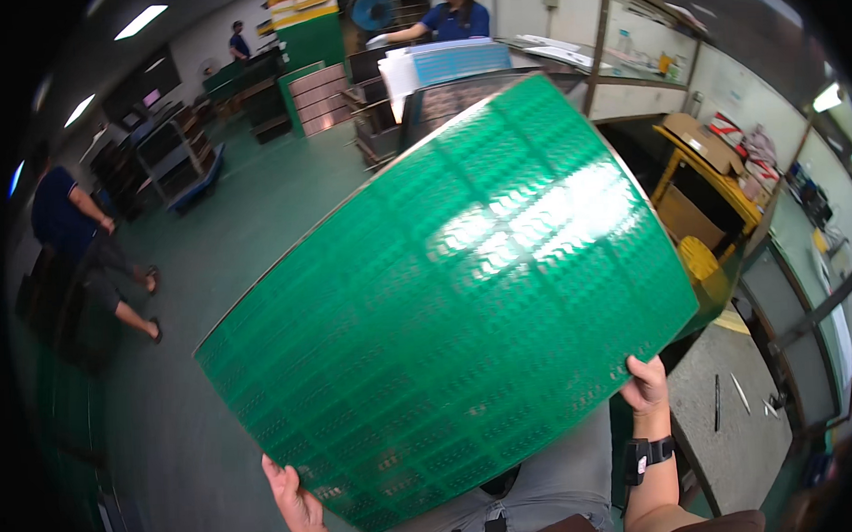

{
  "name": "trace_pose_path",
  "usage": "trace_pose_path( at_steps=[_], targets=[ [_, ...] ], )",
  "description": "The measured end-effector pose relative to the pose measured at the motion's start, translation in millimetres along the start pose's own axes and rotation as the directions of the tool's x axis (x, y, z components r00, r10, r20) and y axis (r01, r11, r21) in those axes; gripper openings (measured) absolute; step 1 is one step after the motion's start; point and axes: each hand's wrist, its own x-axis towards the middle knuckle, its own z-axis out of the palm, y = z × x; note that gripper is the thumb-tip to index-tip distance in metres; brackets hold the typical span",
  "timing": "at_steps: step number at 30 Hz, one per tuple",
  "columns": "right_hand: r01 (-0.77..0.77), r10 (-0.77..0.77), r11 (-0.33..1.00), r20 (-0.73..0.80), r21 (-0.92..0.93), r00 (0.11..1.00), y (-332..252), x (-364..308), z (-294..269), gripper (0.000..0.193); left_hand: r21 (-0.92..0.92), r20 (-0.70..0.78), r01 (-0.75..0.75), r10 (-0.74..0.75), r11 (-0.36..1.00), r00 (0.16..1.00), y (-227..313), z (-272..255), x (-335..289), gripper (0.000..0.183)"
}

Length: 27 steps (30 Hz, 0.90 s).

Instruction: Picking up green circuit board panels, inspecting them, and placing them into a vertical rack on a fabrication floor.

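Note:
A large green circuit board panel point(428, 332) fills the middle of the view, tilted, with rows of small patterned blocks and a bright glare on its upper right. My left hand point(293, 500) grips its lower left edge, fingers partly hidden behind it. At the lower right edge, my right hand point(646, 382) holds the panel with the thumb on the front side; its other fingers are mostly hidden. A black band with a small box point(647, 455) sits on my right wrist.
A grey worktable point(731, 396) with pens stands at the right, beside a yellow cart point(709, 186). Racks and stacked panels point(456, 63) stand ahead, where a person in blue point(457, 19) works. Another person point(77, 222) is at the left, near a blue trolley point(193, 185).

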Motion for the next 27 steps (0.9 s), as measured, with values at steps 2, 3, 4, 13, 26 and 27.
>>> trace_pose_path(
  at_steps=[2, 3, 4, 13, 26, 27],
  targets=[
    [0.025, -0.025, 0.999, -0.005, -0.04, 1.0, -2.8, 1.6, 14.3, 0.053, -0.047, 0.035, 0.039, -0.037, 0.998, 0.999, -7.2, -12.5, 1.2, 0.045],
    [0.021, -0.02, 0.997, 0.019, -0.069, 1.0, -2.8, 3.9, 21.4, 0.053, -0.046, 0.028, 0.052, -0.051, 0.998, 0.998, -8.8, -16.0, 1.1, 0.046],
    [0.021, -0.02, 0.997, 0.013, -0.068, 1.0, -4.7, 4.9, 26.8, 0.053, -0.046, 0.017, 0.063, -0.063, 0.997, 0.998, -10.5, -19.2, 2.5, 0.047],
    [0.563, -0.227, 0.479, 0.525, -0.673, 0.82, 41.9, -33.5, 124.0, 0.055, -0.495, 0.088, 0.434, -0.454, 0.752, 0.887, -123.5, 29.9, 20.9, 0.019],
    [0.413, -0.251, 0.435, 0.333, -0.8, 0.909, 27.3, 40.0, 156.9, 0.034, 0.102, 0.351, 0.822, -0.793, 0.561, 0.498, -195.2, 54.3, -28.3, 0.042],
    [0.405, -0.217, 0.445, 0.342, -0.799, 0.914, 39.0, 47.1, 155.3, 0.035, 0.087, 0.271, 0.845, -0.829, 0.527, 0.489, -200.0, 40.0, -33.1, 0.041]
  ],
)
